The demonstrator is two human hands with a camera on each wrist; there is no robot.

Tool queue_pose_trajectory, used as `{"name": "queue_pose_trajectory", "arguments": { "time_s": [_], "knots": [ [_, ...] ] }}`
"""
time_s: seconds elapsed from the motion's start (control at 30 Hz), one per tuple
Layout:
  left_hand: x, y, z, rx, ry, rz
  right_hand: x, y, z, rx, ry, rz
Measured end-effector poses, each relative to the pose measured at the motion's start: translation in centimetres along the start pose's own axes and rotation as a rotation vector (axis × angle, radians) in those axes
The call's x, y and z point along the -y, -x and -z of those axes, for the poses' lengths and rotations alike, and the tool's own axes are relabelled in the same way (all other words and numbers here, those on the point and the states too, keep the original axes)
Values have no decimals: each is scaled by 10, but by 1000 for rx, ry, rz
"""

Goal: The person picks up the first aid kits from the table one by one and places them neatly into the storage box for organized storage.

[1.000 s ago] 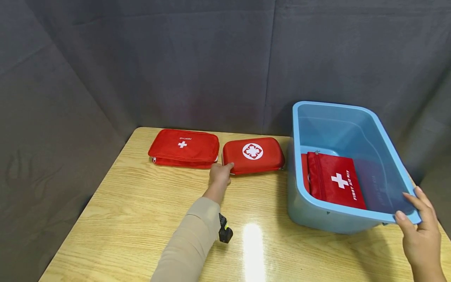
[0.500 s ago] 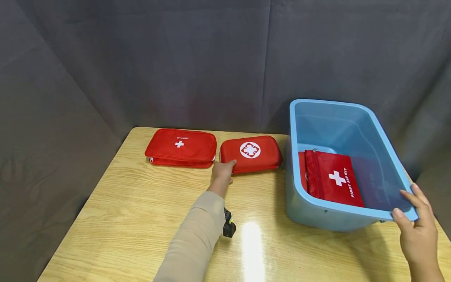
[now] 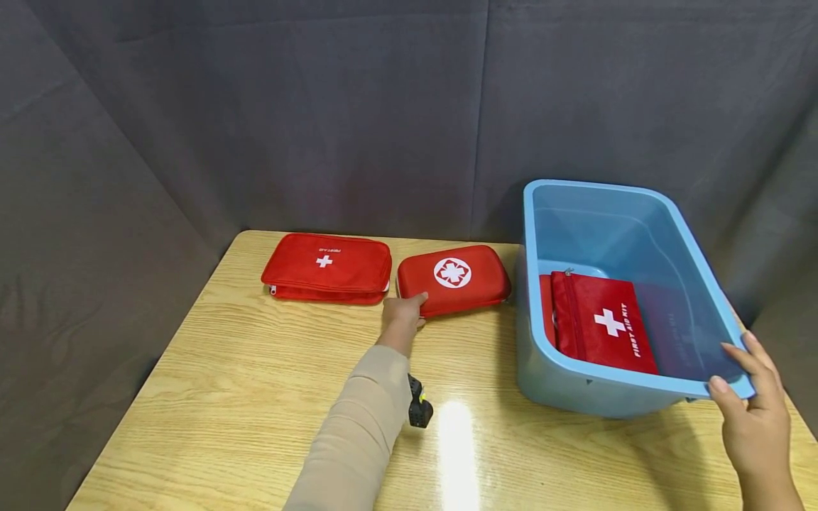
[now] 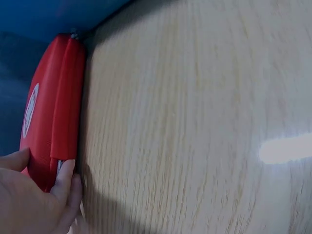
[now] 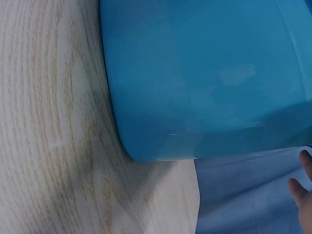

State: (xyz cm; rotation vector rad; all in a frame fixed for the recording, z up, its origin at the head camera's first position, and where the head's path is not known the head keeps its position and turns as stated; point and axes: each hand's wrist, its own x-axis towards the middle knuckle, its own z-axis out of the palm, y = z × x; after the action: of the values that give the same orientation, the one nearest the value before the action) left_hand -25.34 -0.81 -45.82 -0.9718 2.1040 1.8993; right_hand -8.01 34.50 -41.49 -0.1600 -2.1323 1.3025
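A red hard-shell first aid case (image 3: 476, 280) with a white round emblem lies on the table, left of the blue tub (image 3: 569, 390). My left hand (image 3: 402, 316) grips its front left corner. In the left wrist view, the thumb rests on top of the case (image 4: 46, 97) and the fingers (image 4: 66, 180) are at its zipped side. My right hand (image 3: 757, 419) holds the tub's front right rim corner between thumb and fingers. Inside the tub lies a red first aid pouch (image 3: 591, 294) with a white cross, partly over another red item (image 3: 547, 309).
A flat red first aid bag (image 3: 358, 266) lies left of the case, near the back edge of the wooden table (image 3: 224, 397). Grey cloth (image 3: 358, 128) hangs behind the table. The tub's side wall (image 5: 204, 87) fills much of the right wrist view.
My left hand has slid slightly right onto the corner of the case, its thumb further over the top. The whole head view has shifted a little. My right hand stays at the tub's rim.
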Motion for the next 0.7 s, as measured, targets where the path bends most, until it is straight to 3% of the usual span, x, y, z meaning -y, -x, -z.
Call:
{"name": "queue_pose_trajectory", "arguments": {
  "time_s": [0.17,0.3,0.33,0.43,0.53,0.7],
  "knots": [
    [0,4,4,95,225,58,1,0,-1,3,-16,4],
    [4,-4,0,121,310,91,1,0,0,1,2,6],
    [12,-16,-4,124,323,78,1,0,0,2,8,5],
    [22,-30,-11,122,308,70,1,1,1,3,24,2],
    [31,-41,-18,116,329,18,0,0,2,4,34,-2],
    [32,-55,-29,76,489,-50,1,-2,2,11,32,-26]
  ]
}}
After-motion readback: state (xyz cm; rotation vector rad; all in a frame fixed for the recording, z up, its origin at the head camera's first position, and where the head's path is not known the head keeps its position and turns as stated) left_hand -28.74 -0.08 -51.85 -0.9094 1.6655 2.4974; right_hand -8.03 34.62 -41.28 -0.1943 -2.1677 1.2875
